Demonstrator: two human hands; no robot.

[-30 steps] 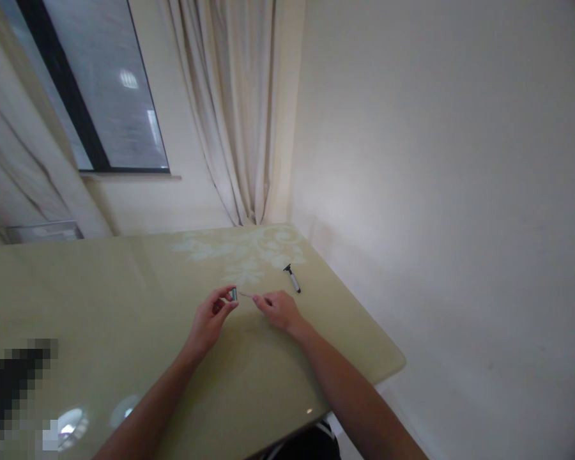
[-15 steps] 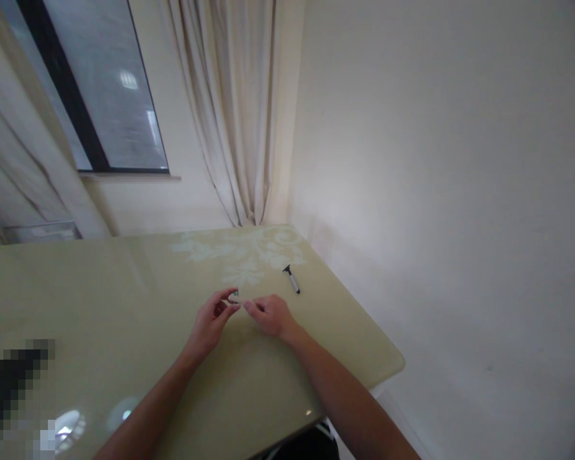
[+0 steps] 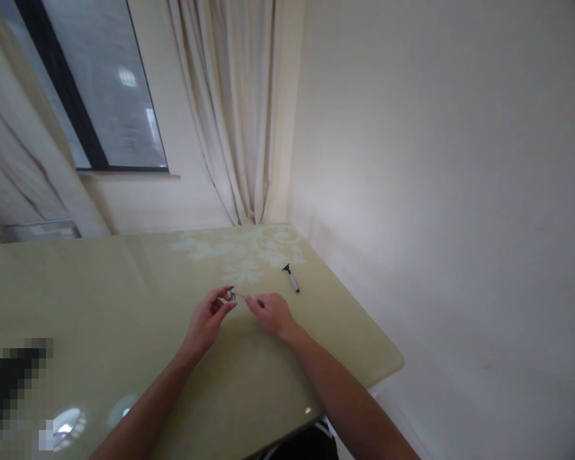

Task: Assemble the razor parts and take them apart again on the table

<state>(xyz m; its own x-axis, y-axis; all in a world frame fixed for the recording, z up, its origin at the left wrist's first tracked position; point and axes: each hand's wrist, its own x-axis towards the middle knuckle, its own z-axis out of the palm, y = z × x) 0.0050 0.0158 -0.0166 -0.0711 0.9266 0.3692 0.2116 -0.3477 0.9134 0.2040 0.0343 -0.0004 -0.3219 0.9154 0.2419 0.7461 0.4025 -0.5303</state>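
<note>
My left hand (image 3: 209, 319) holds a small teal and dark piece (image 3: 232, 295) upright between thumb and fingertips. It is too small for me to tell its kind. A thin pale strip (image 3: 240, 295) reaches from that piece to my right hand (image 3: 271, 313), whose thumb and forefinger pinch its other end. Both hands are close together over the table (image 3: 138, 306). Beyond my right hand, a razor (image 3: 291, 279) with a grey handle and dark head lies on the tabletop, touched by neither hand.
A pale wall (image 3: 436, 191) runs along the table's right side. Behind the table hang light curtains (image 3: 234, 115) beside a dark-framed window (image 3: 105, 89). A pixelated dark shape (image 3: 9, 377) lies at the lower left. The table's near edge is at the bottom.
My left hand has shifted slightly left, away from my right hand. More of the pale strip shows between them, and the small piece has moved left with my left hand.
</note>
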